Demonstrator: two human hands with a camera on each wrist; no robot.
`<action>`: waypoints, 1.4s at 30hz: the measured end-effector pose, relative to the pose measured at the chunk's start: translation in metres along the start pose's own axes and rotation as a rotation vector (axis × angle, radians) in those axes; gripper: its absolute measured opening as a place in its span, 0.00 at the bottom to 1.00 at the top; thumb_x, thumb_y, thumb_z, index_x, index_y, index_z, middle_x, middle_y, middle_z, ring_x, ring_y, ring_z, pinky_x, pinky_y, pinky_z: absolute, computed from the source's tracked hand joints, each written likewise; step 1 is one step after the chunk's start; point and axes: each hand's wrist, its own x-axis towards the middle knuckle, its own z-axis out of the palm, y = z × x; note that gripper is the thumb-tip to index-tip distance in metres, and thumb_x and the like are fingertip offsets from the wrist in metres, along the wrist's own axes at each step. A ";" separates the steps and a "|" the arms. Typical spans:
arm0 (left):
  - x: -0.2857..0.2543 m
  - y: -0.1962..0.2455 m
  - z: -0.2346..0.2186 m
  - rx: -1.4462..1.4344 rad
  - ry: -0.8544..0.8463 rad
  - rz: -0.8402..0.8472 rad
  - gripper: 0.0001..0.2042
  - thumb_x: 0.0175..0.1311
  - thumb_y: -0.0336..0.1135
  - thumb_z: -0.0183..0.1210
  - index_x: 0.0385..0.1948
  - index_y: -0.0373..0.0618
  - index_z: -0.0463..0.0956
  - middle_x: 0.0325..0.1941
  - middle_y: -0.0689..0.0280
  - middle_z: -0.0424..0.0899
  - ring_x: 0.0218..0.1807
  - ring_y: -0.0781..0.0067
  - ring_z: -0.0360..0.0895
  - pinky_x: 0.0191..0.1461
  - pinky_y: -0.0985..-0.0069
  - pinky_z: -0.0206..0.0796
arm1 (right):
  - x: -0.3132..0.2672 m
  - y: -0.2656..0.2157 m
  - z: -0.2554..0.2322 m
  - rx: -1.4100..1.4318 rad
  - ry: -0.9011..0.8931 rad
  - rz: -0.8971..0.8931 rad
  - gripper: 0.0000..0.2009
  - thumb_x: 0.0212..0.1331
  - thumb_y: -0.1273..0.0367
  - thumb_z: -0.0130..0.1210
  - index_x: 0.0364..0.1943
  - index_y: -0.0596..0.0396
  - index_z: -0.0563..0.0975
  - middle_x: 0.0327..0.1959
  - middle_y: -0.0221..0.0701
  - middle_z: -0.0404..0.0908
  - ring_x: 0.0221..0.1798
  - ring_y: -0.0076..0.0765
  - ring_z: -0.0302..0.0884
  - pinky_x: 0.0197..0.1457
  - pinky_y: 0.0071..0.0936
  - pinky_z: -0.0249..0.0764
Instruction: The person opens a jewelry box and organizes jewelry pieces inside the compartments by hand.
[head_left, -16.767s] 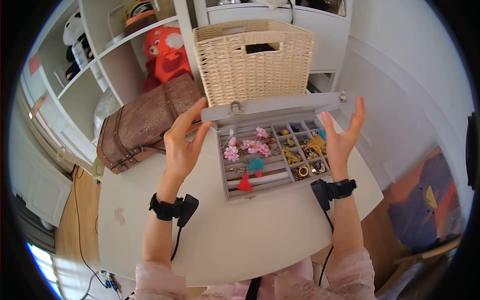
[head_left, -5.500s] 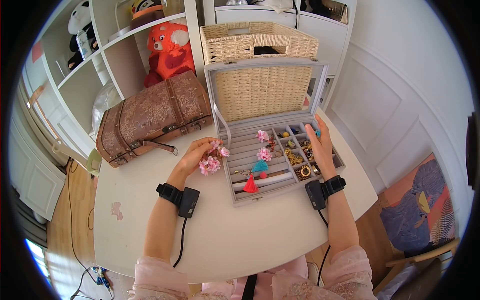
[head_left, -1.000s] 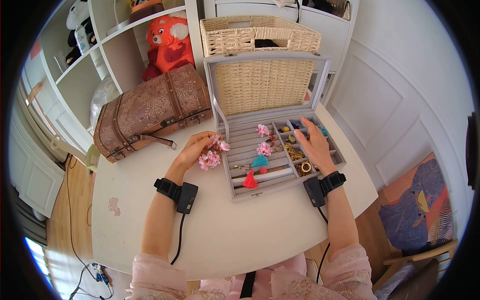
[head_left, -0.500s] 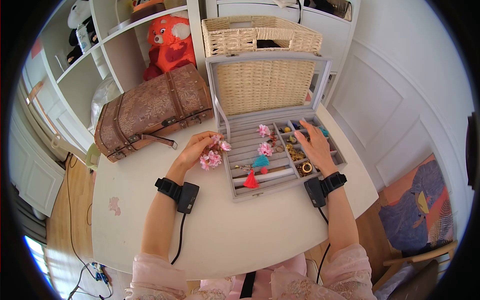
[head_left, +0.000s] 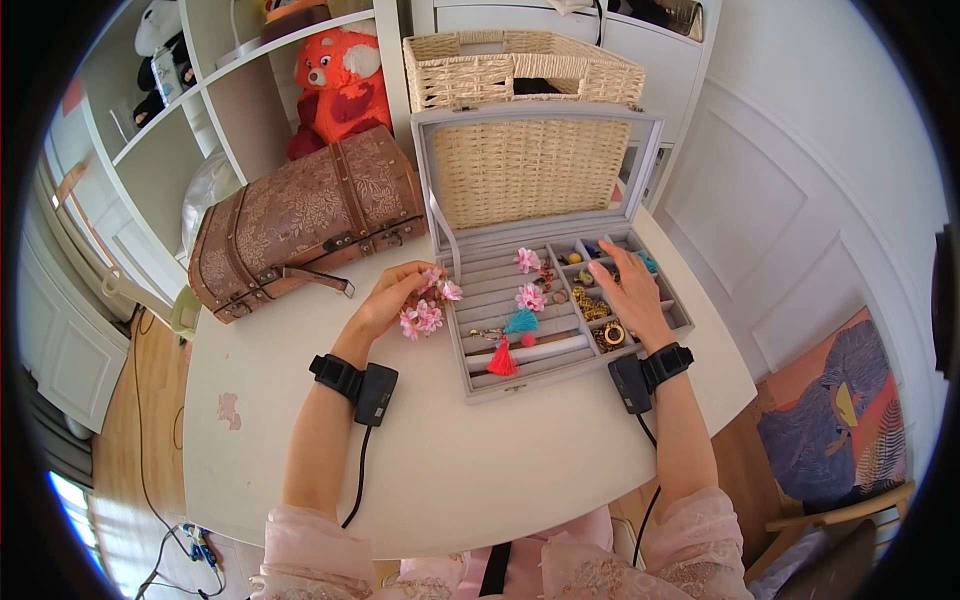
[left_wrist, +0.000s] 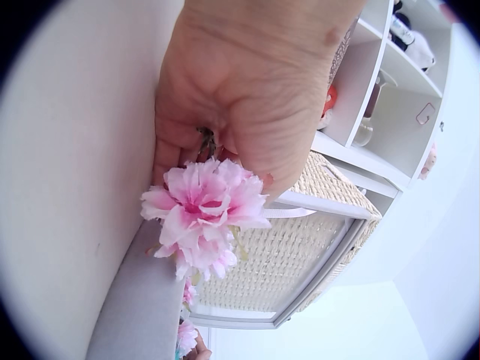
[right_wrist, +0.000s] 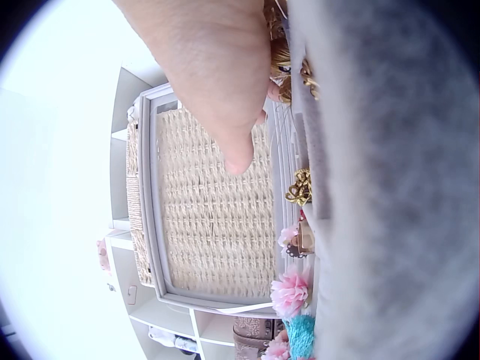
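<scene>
Between the left fingers (head_left: 413,270) and the right fingers (head_left: 621,262) lie two pink flowers (head_left: 531,297), one turquoise tassel (head_left: 521,321), one red tassel (head_left: 502,359) and one small coral ball (head_left: 528,341); the blossoms (head_left: 429,318) in the left fingers overlap too much to count. One compartmented box (head_left: 540,384) is beneath the right fingers. Beyond the fingers stand one woven basket (head_left: 580,72), one brown chest (head_left: 310,222) and one red plush toy (head_left: 344,92).
</scene>
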 end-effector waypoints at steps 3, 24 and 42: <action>-0.001 0.002 0.002 -0.022 0.004 -0.004 0.13 0.67 0.29 0.44 0.48 0.34 0.73 0.42 0.60 0.80 0.41 0.73 0.80 0.46 0.78 0.74 | 0.000 0.001 0.000 -0.011 -0.002 -0.008 0.29 0.63 0.47 0.46 0.58 0.56 0.69 0.58 0.46 0.71 0.63 0.52 0.63 0.65 0.42 0.59; -0.002 0.004 0.003 -0.030 0.001 -0.014 0.13 0.67 0.29 0.45 0.48 0.33 0.72 0.43 0.59 0.80 0.42 0.73 0.80 0.48 0.78 0.73 | 0.000 -0.002 0.000 -0.033 -0.011 -0.026 0.30 0.62 0.46 0.48 0.59 0.56 0.69 0.58 0.47 0.71 0.64 0.52 0.62 0.66 0.42 0.58; -0.004 0.008 0.006 -0.030 0.001 -0.018 0.13 0.67 0.29 0.46 0.48 0.34 0.73 0.43 0.61 0.80 0.41 0.75 0.79 0.47 0.79 0.73 | -0.001 0.000 0.001 -0.070 -0.013 -0.036 0.29 0.61 0.46 0.48 0.57 0.54 0.71 0.58 0.48 0.70 0.65 0.53 0.61 0.66 0.44 0.58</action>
